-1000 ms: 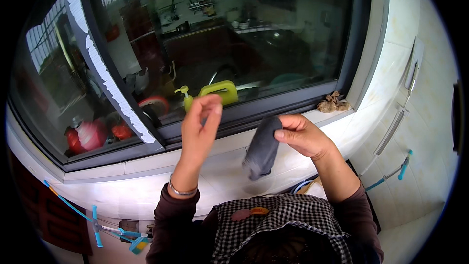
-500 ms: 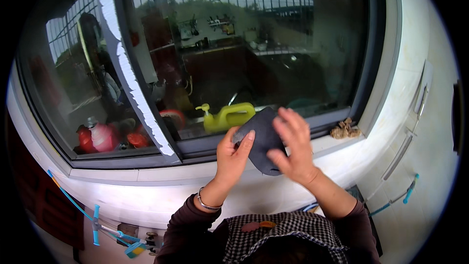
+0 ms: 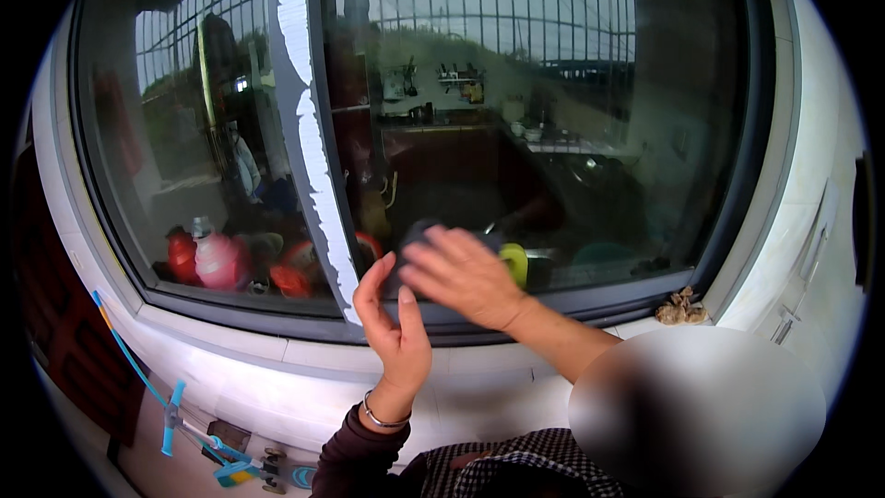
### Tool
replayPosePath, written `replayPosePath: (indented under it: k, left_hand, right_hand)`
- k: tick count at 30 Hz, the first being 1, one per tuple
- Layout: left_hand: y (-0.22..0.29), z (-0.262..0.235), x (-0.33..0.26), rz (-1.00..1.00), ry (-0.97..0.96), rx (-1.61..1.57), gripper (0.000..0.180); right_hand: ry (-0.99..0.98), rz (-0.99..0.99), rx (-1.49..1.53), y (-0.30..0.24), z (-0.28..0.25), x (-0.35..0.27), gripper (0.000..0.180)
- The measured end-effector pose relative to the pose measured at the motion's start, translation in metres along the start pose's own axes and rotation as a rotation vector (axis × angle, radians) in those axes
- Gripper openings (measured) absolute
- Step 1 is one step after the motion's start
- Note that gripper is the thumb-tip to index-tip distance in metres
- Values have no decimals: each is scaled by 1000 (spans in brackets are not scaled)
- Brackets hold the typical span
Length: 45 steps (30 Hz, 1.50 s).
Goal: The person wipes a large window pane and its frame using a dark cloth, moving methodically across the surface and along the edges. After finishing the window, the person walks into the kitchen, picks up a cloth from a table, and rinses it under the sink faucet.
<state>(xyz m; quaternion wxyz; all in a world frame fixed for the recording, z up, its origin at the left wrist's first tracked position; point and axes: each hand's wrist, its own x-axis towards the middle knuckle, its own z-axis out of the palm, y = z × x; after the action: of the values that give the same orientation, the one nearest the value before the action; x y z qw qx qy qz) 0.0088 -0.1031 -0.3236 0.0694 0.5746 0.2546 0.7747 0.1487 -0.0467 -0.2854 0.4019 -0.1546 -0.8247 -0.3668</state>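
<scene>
Head cam, close, facing window w/ fisheye bend

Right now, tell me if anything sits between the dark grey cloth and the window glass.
Nothing visible does: the right hand presses the dark grey cloth flat against the window glass; left hand hovers beside.

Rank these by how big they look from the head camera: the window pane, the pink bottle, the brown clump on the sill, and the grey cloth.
1. Window pane, by far the largest.
2. Pink bottle.
3. Brown clump.
The grey cloth can't be ranked: the right hand covers most of it. The left hand is beside it.
</scene>
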Motion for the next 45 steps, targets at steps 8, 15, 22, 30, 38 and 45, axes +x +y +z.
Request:
replayPosePath:
  k: [8, 15, 22, 30, 38, 45]
  left_hand:
    - [3, -5, 52, 376, -76, 462, 46]
    - [-24, 44, 93, 393, -159, 800, 65]
    - [-38, 49, 92, 362, -88, 869, 76]
    - [-40, 45, 93, 430, -40, 855, 78]
    - [-42, 32, 92, 404, -37, 636, 80]
    - [-22, 40, 97, 752, 141, 460, 59]
  right_hand:
    - [134, -107, -224, 66, 12, 125, 29]
    - [623, 420, -676, 251, -179, 121, 32]
    - [-121, -114, -295, 128, -66, 147, 46]
    - [257, -203, -343, 166, -58, 286, 31]
    - [472, -261, -383, 161, -28, 295, 30]
    - [-295, -448, 272, 96, -12, 83, 40]
